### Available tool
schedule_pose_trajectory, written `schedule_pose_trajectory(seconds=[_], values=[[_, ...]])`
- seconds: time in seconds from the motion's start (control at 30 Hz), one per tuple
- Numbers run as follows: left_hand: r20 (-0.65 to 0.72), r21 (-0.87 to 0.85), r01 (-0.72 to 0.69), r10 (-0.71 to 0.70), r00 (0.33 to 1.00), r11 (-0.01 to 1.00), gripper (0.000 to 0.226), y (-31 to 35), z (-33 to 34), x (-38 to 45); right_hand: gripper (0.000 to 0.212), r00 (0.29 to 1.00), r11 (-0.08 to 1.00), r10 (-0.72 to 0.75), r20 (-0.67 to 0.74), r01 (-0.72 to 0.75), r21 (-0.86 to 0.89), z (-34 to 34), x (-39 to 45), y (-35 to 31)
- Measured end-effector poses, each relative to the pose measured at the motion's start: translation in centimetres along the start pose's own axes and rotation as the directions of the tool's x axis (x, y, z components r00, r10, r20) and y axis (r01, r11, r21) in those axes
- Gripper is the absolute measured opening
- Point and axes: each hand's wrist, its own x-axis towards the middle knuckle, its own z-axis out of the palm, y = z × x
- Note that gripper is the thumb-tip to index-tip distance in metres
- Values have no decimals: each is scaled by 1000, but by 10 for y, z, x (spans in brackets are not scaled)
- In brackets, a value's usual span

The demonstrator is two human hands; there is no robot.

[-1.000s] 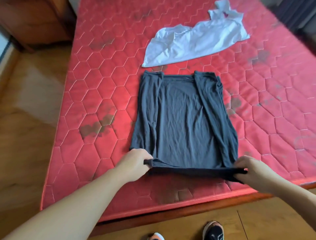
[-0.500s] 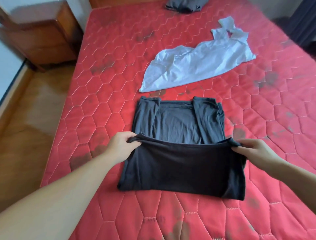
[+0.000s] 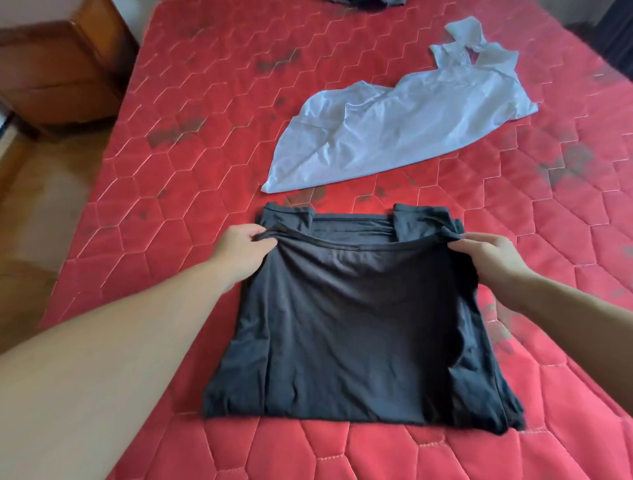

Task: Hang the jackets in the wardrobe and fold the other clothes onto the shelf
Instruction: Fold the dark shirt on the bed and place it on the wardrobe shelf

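A dark grey T-shirt (image 3: 346, 329) lies on the red quilted mattress (image 3: 191, 164), its sides folded in and its lower half doubled over towards the far end. My left hand (image 3: 245, 243) pinches the left corner of the folded-over hem. My right hand (image 3: 486, 251) pinches the right corner. The hem sits just short of the shirt's far edge. Beyond it lies a crumpled white shirt (image 3: 394, 137), unfolded.
A dark garment (image 3: 363, 2) shows at the mattress's far edge, mostly cut off. A wooden bedside cabinet (image 3: 58, 68) stands at the left on the wooden floor (image 3: 37, 205). Something dark stands at the far right.
Both hands have carried the shirt's near hem up and away from me, folding the shirt in half. The view has shifted forward over the bed.
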Motion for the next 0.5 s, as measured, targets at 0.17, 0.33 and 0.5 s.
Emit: schedule_pose_trajectory(seconds=[0.17, 0.33, 0.5], values=[[53, -84, 66, -62, 997, 994, 10, -6, 10, 37, 16, 998, 999, 25, -51, -24, 23, 6, 35, -3], [91, -261, 139, -119, 989, 955, 18, 2, 13, 76, 20, 984, 995, 16, -177, 1, 95, 13, 69, -18], [55, -270, 115, -104, 993, 956, 20, 6, 21, 116, 18, 966, 1000, -16, -257, 15, -6, 31, 104, -31]])
